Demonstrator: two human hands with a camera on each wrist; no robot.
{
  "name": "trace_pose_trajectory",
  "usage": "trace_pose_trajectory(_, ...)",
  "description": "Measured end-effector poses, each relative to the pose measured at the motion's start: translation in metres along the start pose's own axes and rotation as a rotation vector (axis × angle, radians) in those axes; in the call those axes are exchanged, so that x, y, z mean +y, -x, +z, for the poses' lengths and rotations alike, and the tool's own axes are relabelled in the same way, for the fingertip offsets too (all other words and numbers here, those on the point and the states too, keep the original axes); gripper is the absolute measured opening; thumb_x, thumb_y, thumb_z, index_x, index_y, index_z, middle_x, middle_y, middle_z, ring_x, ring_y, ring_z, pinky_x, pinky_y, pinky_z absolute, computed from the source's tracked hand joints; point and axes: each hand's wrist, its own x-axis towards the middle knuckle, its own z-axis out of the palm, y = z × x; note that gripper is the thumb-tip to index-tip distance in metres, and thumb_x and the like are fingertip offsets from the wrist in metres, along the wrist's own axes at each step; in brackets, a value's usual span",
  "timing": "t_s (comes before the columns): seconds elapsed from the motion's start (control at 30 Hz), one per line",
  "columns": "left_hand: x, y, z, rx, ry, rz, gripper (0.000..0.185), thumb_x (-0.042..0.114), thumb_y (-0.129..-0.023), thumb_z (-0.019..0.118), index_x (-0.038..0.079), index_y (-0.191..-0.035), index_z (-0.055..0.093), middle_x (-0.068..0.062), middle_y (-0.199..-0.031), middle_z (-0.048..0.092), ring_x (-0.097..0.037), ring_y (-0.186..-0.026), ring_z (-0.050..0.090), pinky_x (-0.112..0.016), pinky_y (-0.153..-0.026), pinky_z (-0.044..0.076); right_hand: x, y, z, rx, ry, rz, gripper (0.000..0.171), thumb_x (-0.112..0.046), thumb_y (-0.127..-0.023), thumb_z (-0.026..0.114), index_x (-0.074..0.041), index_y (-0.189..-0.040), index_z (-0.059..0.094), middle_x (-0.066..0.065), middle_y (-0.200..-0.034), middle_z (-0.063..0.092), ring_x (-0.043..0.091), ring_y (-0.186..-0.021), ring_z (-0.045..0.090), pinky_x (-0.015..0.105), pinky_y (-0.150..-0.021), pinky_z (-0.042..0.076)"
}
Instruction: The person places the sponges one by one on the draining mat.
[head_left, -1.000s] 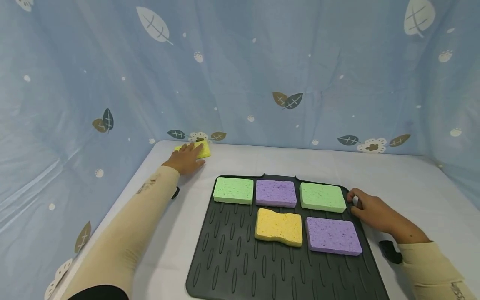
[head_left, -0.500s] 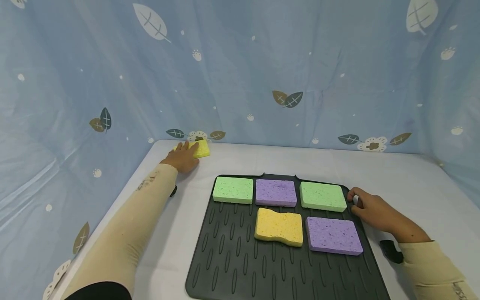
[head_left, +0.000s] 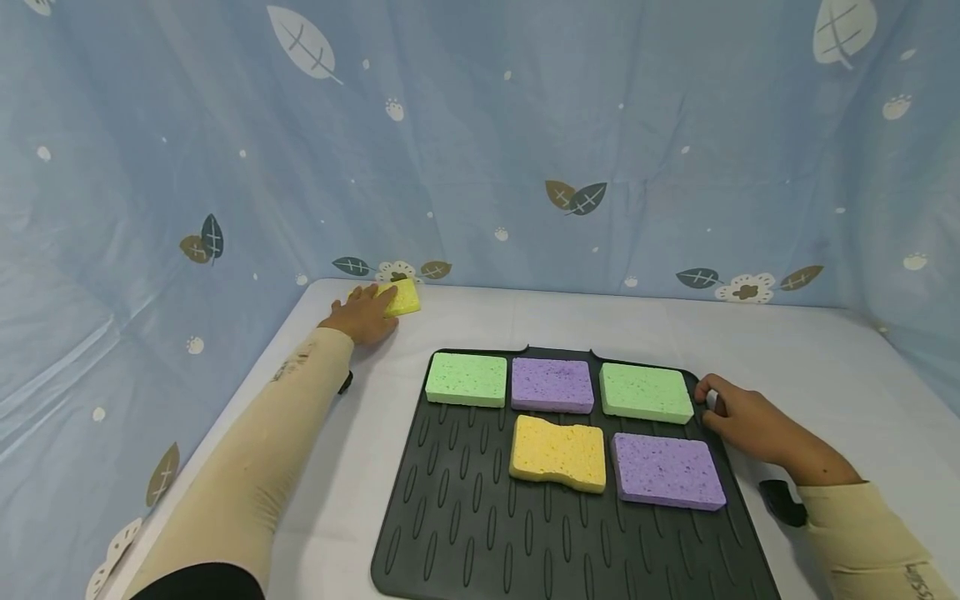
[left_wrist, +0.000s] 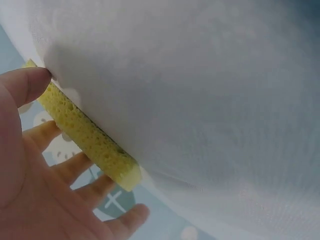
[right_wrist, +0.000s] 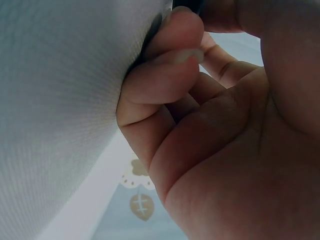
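Observation:
My left hand (head_left: pixel 360 313) reaches to the table's far left corner and lies over a small yellow sponge (head_left: pixel 402 297). In the left wrist view its fingers (left_wrist: pixel 75 167) spread straight across the yellow sponge (left_wrist: pixel 85 134), and the thumb touches one end. My right hand (head_left: pixel 742 418) sits at the right rim of a black ribbed mat (head_left: pixel 465 517), fingers curled, beside a green sponge (head_left: pixel 645 393). In the right wrist view the curled fingers (right_wrist: pixel 160 75) press against the white table, and a dark bit of mat edge (right_wrist: pixel 189 5) shows between thumb and fingertip.
The mat also carries another green sponge (head_left: pixel 467 380), two purple sponges (head_left: pixel 552 386) (head_left: pixel 667 471) and a wavy yellow sponge (head_left: pixel 558 453). A white table (head_left: pixel 825 358) is enclosed by a blue leaf-print curtain (head_left: pixel 480 150) at the back and sides.
My left hand has slid slightly left over the small yellow sponge, so more of the sponge shows at its right. The right hand has stayed at the mat's rim.

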Motion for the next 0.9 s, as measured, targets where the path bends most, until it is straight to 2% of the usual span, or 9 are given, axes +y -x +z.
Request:
trace_pose_trajectory(0.17, 0.0014, 0.0013, -0.0003, 0.047, -0.083, -0.009, 0.063, 0.032, -0.104, 0.042, 0.014, -0.161, 0.021, -0.027, -0.161, 0.022, -0.052, -0.147, 0.021, -0.071, -0.113, 0.023, -0.0008, -0.0002, -0.0007, -0.004, 0.001, 0.001, 0.025, -0.003, -0.092, 0.054, 0.001, -0.116, 0.049, 0.003, -0.073, 0.050, 0.016, -0.062, 0.046, 0.028, -0.050, 0.036)
trace_pose_trajectory(0.4, 0.0027, 0.0023, 0.0008, 0.108, -0.141, -0.003, 0.061, 0.030, -0.102, 0.046, 0.012, -0.158, 0.029, -0.030, -0.153, 0.035, -0.052, -0.140, 0.033, -0.069, -0.108, 0.032, -0.0027, -0.0002, -0.0011, -0.002, -0.002, 0.005, 0.025, -0.003, -0.091, 0.054, 0.001, -0.115, 0.049, 0.003, -0.073, 0.050, 0.016, -0.062, 0.046, 0.028, -0.051, 0.037)
trace_pose_trajectory(0.53, 0.0015, 0.0026, 0.0019, 0.111, -0.155, -0.001, 0.062, 0.032, -0.101, 0.047, 0.012, -0.158, 0.030, -0.034, -0.149, 0.037, -0.053, -0.138, 0.034, -0.069, -0.107, 0.032, -0.0030, -0.0001, -0.0009, -0.003, 0.001, 0.004, 0.024, -0.004, -0.091, 0.054, 0.001, -0.115, 0.049, 0.003, -0.073, 0.051, 0.016, -0.062, 0.046, 0.029, -0.051, 0.037)
trace_pose_trajectory(0.9, -0.0029, 0.0067, -0.0005, 0.083, -0.146, 0.031, 0.067, 0.041, -0.102, 0.050, 0.013, -0.158, 0.029, -0.034, -0.145, 0.044, -0.053, -0.137, 0.034, -0.070, -0.106, 0.030, -0.0007, 0.0010, -0.0005, -0.003, 0.003, 0.015, 0.025, -0.005, -0.092, 0.054, 0.001, -0.115, 0.049, 0.004, -0.074, 0.051, 0.016, -0.063, 0.046, 0.030, -0.052, 0.037)
